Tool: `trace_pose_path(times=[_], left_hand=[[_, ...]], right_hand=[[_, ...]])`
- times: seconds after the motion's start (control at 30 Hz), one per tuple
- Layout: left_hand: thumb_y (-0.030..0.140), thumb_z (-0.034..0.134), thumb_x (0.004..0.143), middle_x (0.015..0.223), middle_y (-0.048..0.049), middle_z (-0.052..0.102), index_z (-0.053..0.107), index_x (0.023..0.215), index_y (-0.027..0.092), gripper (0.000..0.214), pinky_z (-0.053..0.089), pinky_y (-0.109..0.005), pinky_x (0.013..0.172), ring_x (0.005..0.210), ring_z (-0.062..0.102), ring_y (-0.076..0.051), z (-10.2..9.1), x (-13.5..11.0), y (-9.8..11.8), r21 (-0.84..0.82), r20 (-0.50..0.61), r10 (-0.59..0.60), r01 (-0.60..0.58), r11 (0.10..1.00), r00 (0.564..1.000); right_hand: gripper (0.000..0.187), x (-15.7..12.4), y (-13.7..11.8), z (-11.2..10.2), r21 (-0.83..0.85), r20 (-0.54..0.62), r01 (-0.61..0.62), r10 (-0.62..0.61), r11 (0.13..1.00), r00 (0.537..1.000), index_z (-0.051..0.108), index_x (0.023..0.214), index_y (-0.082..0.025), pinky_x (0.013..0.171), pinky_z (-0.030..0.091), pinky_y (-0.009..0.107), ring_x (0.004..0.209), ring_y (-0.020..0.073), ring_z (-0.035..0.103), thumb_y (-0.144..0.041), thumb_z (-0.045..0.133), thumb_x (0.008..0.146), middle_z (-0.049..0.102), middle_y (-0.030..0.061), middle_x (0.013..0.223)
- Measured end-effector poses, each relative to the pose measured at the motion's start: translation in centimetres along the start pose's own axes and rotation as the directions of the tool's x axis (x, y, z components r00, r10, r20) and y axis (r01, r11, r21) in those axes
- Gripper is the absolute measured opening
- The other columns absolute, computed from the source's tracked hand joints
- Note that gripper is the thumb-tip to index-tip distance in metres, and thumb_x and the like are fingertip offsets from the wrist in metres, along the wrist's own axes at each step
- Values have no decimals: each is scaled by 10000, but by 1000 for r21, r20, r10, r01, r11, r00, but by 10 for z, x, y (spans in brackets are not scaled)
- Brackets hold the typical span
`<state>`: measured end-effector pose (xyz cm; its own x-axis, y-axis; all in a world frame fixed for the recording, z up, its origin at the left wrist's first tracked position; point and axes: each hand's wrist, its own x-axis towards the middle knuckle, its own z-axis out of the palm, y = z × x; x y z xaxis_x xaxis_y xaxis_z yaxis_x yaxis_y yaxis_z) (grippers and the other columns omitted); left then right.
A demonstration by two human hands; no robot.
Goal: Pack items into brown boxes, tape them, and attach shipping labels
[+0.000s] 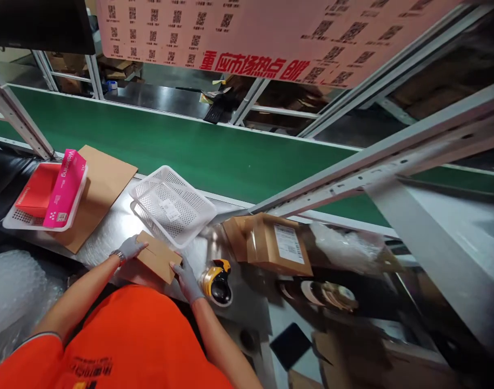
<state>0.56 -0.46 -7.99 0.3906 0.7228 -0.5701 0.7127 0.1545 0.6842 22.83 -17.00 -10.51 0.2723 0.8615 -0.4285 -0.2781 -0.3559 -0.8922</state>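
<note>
Between my two gloved hands is a small brown cardboard box, held low over the near edge of the metal bench. My left hand grips its left end, thumb on top. At the opposite end my right hand has its thumb on the upper face and the fingers out of sight at the side. Just beyond the box lies a white perforated basket with a white label inside. A yellow and black tape dispenser stands to the right of my right hand.
A green conveyor belt runs behind the bench. At left, a white basket holds a pink box and a red box, beside a flat cardboard sheet. A labelled carton is at right. Bubble wrap is at lower left.
</note>
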Motion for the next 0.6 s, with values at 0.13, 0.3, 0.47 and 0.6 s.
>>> trace_pose_path(times=[0.13,0.3,0.47,0.6], left_hand=[[516,627,1027,1363,-127,830,676,1469,162,569,636,-330,996,1200,805,-263,2,2,0,-26,-21,2,-2,1000,1000],[451,668,993,1336,-140,845,737,1411,142,524,625,-357,1025,1200,803,-295,0,5,0,-45,-28,-1,-1,999,1000],[441,668,964,1279,-122,859,782,1382,148,523,621,-346,1008,1181,807,-299,-3,6,4,-45,-21,21,-22,999,1000],[431,667,948,1237,-99,869,809,1359,160,513,620,-334,986,1168,807,-304,-8,6,5,-30,-8,40,-40,999,999]], right_hand=[[767,-3,17,-29,-244,-184,60,-107,968,977,675,1415,-213,1185,545,552,1363,355,690,-698,703,822,766,175,1413],[1014,-32,52,-104,-688,-562,-102,-440,718,700,568,1538,-27,1208,455,726,1423,530,603,-760,583,837,639,396,1506],[1183,-44,71,-135,-834,-527,-367,-401,411,749,341,1696,142,914,567,730,1099,579,757,-707,516,890,724,470,1207],[1014,-35,61,-125,-912,-391,-275,-442,305,807,508,1620,116,995,500,809,938,506,791,-587,552,891,780,334,879]])
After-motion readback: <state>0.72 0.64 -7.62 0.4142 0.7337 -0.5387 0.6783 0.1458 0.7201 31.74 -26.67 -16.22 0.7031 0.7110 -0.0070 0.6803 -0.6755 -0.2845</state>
